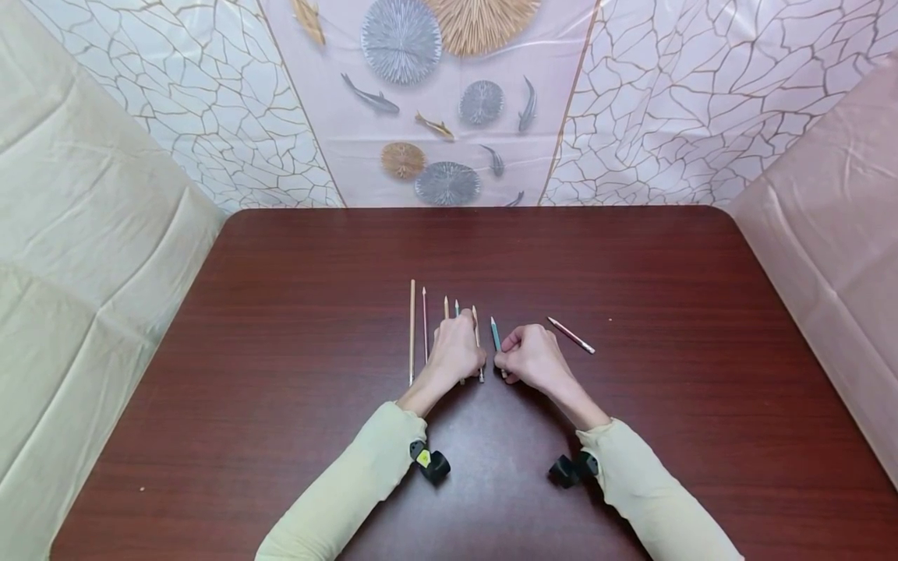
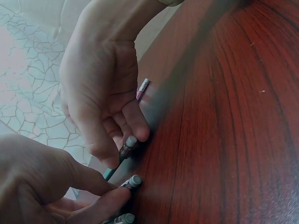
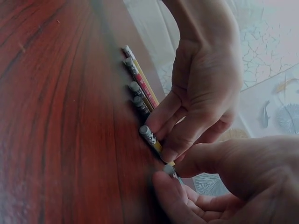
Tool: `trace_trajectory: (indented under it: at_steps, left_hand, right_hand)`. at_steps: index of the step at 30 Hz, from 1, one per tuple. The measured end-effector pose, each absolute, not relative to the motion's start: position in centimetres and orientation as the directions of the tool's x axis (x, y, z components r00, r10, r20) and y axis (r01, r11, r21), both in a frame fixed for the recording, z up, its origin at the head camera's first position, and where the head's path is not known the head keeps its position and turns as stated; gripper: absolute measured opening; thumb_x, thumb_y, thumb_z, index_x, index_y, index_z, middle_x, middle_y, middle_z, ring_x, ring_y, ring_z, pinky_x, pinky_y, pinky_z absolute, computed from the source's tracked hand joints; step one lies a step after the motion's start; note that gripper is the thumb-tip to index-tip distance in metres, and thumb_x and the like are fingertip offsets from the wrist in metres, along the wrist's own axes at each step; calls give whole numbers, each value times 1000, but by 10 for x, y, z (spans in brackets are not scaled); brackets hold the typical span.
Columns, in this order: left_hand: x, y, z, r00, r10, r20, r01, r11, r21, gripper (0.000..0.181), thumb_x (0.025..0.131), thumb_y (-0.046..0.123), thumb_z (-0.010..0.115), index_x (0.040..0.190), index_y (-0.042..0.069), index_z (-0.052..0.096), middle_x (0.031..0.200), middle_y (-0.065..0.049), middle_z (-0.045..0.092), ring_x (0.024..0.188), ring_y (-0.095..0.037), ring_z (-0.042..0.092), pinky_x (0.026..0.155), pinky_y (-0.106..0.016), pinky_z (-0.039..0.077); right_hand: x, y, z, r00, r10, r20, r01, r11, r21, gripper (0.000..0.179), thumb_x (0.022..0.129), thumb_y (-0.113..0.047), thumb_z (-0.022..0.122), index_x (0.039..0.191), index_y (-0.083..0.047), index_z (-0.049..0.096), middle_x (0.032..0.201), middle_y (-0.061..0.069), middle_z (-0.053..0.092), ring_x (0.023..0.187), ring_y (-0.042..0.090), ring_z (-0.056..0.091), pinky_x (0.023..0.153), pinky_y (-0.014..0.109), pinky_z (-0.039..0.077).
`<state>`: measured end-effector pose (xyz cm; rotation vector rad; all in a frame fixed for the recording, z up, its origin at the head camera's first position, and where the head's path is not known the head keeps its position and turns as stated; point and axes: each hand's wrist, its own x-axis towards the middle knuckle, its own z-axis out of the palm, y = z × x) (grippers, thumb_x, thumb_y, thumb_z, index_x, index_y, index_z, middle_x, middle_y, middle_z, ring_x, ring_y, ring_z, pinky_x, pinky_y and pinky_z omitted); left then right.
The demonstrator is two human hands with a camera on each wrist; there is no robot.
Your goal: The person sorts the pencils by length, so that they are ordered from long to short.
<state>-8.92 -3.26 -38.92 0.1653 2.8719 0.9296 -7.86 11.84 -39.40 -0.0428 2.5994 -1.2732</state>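
Near the table's middle, my left hand (image 1: 459, 347) pinches a yellow pencil (image 3: 148, 135) close to its eraser end; the pencil lies with its tip pointing away from me. Just right of it, a teal pencil (image 1: 494, 331) is pinched near its eraser between the thumb and finger of my right hand (image 1: 533, 357). Left of these, a long pale pencil (image 1: 411, 327), a dark red pencil (image 1: 425, 327), a light-coloured pencil (image 1: 446, 306) and a second teal pencil (image 1: 457, 305) lie roughly side by side. My left hand partly hides the last two.
A slanted red pencil (image 1: 571, 335) with a white end lies right of my right hand. The dark wooden table (image 1: 316, 257) meets a patterned backdrop (image 1: 449, 93) at its far edge. Pale cloth (image 1: 91, 234) hangs along both sides.
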Motion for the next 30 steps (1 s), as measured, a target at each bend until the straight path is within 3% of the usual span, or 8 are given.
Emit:
trace_trajectory:
  at_steps: [20,30]
  left_hand:
    - [-89,-32,-387,-987,136,-83,61,807,588,27,72,1,76,88,6,53,72,-8,59,78,-36,66,65,-43,53]
    - [-90,-32,-389,-987,127,-98,49,820,571,30,73,5,79,92,5,56,80,-12,65,84,-37,67,69,-44,54]
  right_hand:
    - [-76,111,-394,-978,-129,-161,33,674,-738,6,75,-8,69,77,-2,68,54,-1,65,45,14,65,55,27,52]
    - [-77,110,-394,-974,-154,-163,13,686,-728,6,77,-10,71,78,-3,69,57,-2,66,45,12,64,58,28,54]
